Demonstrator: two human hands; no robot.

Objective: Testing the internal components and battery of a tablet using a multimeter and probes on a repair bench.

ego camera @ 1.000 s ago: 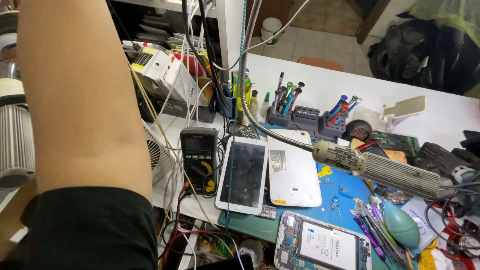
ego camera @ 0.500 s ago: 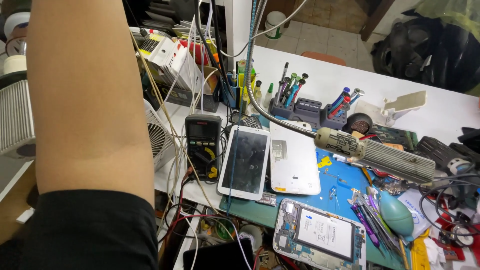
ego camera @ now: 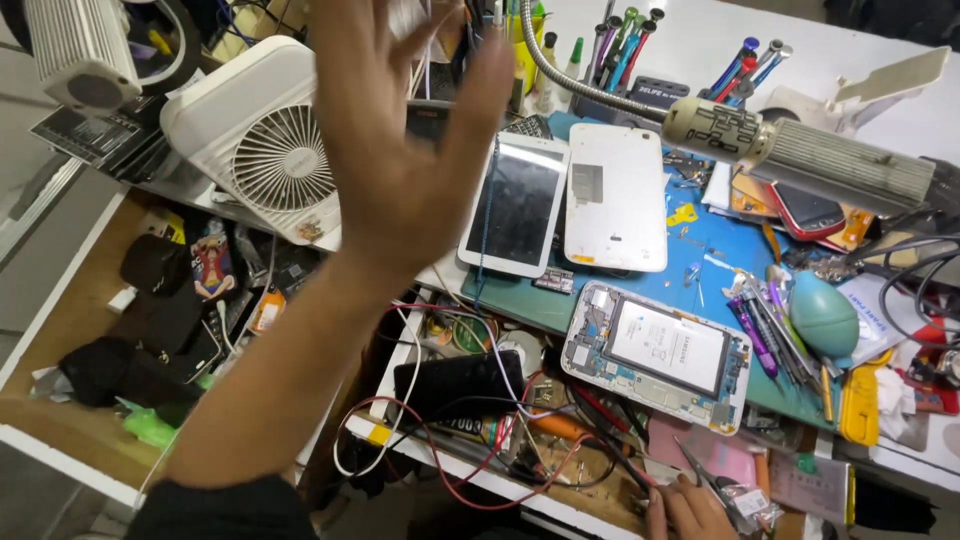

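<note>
Left hand (ego camera: 405,150) raised mid-frame, grip released, fingers spread, holding nothing; right hand (ego camera: 690,510) bottom edge, grip unclear, beside tweezers (ego camera: 700,470); opened tablet (ego camera: 655,355) flat on blue mat (ego camera: 720,250) for access.

White fan (ego camera: 262,140), blue mat (ego camera: 715,250)

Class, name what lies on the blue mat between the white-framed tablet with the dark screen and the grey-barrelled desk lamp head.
In the head view, a white tablet back cover lies there, face down.

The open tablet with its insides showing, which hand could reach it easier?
Probably the right hand: it rests low, just below the open tablet. The left hand is raised in the air, fingers spread, farther over by the white fan.
</note>
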